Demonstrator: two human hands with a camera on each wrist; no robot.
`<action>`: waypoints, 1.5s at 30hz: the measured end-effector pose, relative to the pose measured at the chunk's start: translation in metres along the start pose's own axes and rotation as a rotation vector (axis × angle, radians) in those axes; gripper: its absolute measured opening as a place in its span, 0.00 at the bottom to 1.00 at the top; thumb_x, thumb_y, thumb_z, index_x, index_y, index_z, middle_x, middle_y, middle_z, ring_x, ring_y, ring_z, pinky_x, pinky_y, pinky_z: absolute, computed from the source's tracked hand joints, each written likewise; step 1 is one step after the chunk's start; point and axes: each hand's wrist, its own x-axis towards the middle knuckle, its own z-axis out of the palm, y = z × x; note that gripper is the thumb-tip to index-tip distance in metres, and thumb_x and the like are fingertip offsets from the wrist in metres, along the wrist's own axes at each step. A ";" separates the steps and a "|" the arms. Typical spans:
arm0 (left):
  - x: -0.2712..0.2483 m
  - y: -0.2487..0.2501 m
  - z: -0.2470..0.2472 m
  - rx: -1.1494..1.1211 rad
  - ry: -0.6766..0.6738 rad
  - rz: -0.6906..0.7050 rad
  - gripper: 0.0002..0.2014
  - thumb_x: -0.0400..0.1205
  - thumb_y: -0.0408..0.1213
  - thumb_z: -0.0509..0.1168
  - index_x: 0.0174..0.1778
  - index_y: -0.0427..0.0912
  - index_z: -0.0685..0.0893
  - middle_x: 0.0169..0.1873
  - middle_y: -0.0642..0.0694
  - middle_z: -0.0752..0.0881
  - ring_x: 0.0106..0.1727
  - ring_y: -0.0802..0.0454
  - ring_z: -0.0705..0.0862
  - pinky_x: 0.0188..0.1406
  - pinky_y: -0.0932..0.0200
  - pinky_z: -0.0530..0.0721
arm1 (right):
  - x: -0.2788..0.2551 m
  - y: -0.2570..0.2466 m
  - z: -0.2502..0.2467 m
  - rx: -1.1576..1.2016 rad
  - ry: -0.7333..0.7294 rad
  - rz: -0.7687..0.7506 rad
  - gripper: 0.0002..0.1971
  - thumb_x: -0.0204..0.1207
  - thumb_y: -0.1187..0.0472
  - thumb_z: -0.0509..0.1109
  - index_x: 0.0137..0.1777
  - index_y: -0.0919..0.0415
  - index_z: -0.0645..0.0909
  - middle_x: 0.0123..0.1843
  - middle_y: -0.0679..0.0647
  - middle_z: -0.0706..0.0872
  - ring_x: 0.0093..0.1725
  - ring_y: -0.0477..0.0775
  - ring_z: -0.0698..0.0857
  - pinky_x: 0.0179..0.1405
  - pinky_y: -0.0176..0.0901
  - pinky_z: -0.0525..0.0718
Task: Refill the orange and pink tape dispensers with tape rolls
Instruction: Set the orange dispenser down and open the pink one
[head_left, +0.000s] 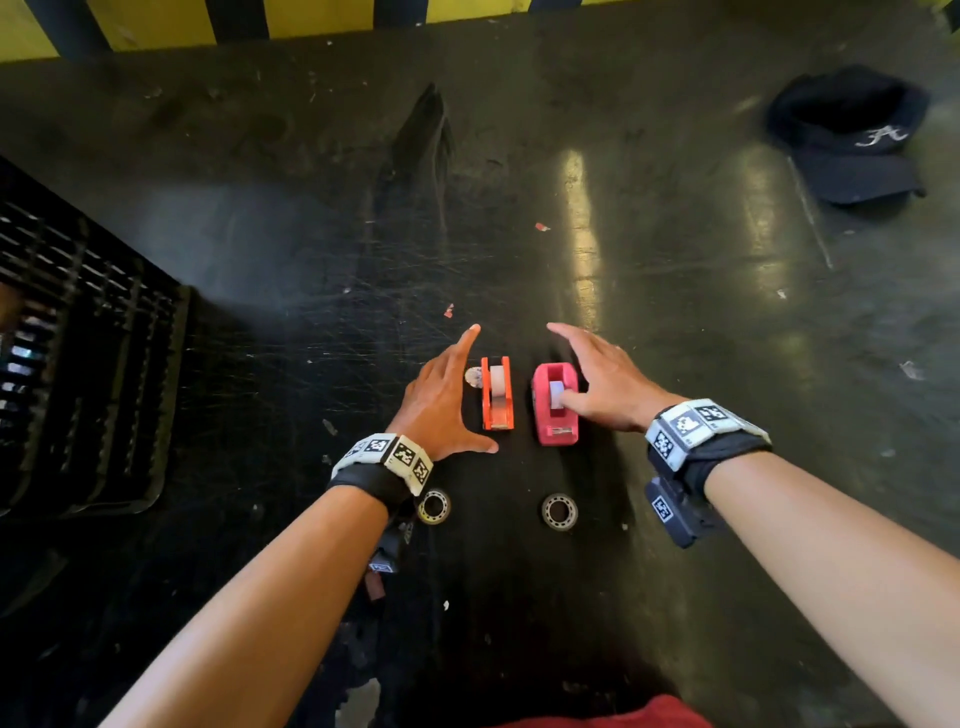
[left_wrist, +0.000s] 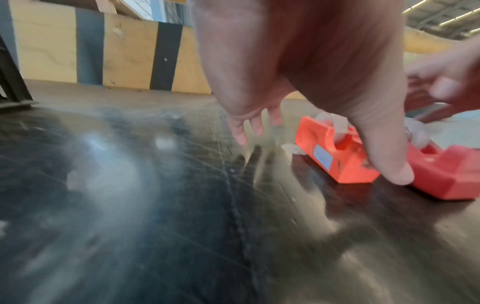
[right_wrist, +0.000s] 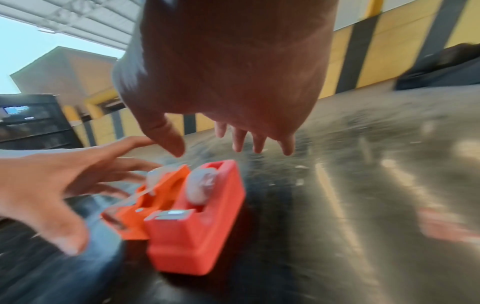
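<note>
Scuffed dark table (head_left: 675, 312). Both hands spread, holding nothing: left hand (head_left: 441, 400) flanking orange dispenser (head_left: 497, 395), right hand (head_left: 597, 379) hovering over pink dispenser (head_left: 555, 405). Rolls looking seated; probably finishing, checking tape feed next.

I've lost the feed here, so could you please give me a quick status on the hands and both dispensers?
Left hand open beside orange dispenser. Right hand open over pink dispenser. Rolls in both. Two empty cores lie nearer the person.
</note>
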 end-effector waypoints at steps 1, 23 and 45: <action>0.000 0.000 -0.004 0.003 0.010 -0.003 0.77 0.58 0.51 0.89 0.88 0.65 0.35 0.90 0.44 0.58 0.90 0.39 0.59 0.85 0.27 0.65 | -0.004 0.008 -0.004 -0.014 -0.016 0.019 0.53 0.63 0.40 0.70 0.89 0.45 0.52 0.90 0.56 0.62 0.90 0.61 0.60 0.85 0.71 0.62; -0.003 0.082 -0.023 0.255 0.083 0.291 0.26 0.77 0.56 0.75 0.70 0.55 0.84 0.84 0.48 0.69 0.88 0.42 0.60 0.81 0.30 0.67 | -0.045 -0.013 -0.015 -0.085 0.071 -0.115 0.54 0.52 0.34 0.83 0.79 0.46 0.64 0.70 0.50 0.82 0.68 0.57 0.81 0.74 0.60 0.72; -0.012 0.052 -0.052 -0.042 0.085 0.206 0.22 0.74 0.41 0.81 0.64 0.47 0.85 0.59 0.52 0.91 0.62 0.57 0.89 0.66 0.53 0.88 | -0.004 -0.005 0.005 -0.121 -0.072 0.150 0.64 0.60 0.41 0.87 0.90 0.45 0.47 0.87 0.55 0.69 0.86 0.63 0.66 0.85 0.75 0.57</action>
